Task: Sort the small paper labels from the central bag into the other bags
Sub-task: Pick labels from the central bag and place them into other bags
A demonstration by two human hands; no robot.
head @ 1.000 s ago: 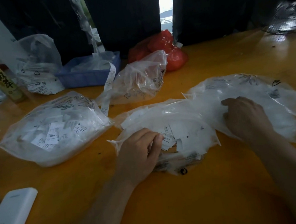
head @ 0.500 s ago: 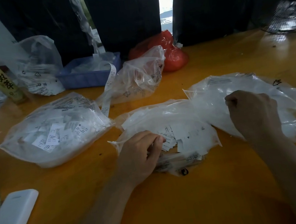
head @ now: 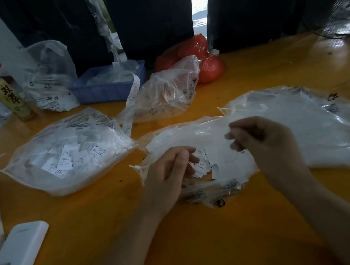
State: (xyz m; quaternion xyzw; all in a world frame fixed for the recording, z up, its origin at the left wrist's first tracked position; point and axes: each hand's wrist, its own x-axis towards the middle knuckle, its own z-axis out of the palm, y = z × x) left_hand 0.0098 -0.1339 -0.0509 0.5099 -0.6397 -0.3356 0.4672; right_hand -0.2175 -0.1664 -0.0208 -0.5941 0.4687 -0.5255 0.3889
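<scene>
While both hands hover over the central bag of paper labels on the bench, left hand loosely curled, right hand blurred, grip unclear; two label-filled bags flank it: left bag, right bag.

bare orange table open near the person, white device at left, label bags crowding the middle, blue tray, bottle and red bag behind

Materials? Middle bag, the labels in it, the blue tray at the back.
Middle bag: thin clear plastic film, glossy; crinkles and glints. Labels: look like matte white paper with black print, maybe fabric. Blue tray: likely rigid moulded plastic, dull finish, ribbed wall.
</scene>
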